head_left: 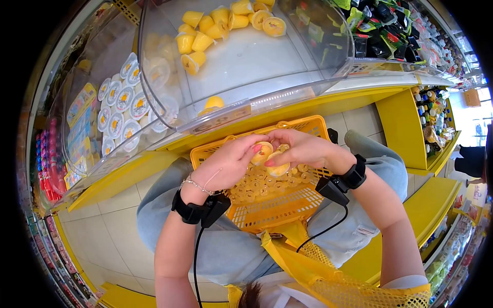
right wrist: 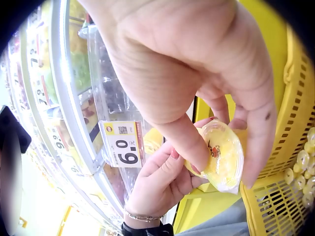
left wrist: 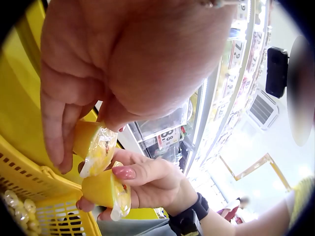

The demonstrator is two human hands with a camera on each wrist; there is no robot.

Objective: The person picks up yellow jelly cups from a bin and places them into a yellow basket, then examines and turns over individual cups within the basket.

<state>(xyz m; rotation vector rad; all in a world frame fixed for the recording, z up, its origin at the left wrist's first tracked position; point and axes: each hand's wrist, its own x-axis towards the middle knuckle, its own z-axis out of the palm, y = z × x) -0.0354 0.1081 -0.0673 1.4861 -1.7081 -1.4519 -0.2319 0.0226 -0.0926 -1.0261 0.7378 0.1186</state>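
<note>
Over a yellow plastic basket (head_left: pixel 311 126), both hands are close together, each with a small yellow jelly cup under a clear film lid. My left hand (head_left: pixel 226 160) pinches one jelly cup (head_left: pixel 263 150) between thumb and fingers. The right hand (head_left: pixel 308 149) grips a second jelly cup (head_left: pixel 279 169) just beside it. In the left wrist view the left hand's cup (left wrist: pixel 90 138) sits above the right hand's cup (left wrist: pixel 101 191), both tilted. Many small clear-lidded yellow cups (head_left: pixel 257 187) lie in the basket, which stands between the legs.
A clear bin (head_left: pixel 246 66) on the shelf ahead holds loose yellow jelly cups (head_left: pixel 218 23). White-lidded cups (head_left: pixel 123 97) fill the bin to the left; dark packets (head_left: pixel 382 31) lie at the right. A price tag (right wrist: pixel 123 145) hangs on the bin front. A yellow shelf base (head_left: pixel 405 128) stands right.
</note>
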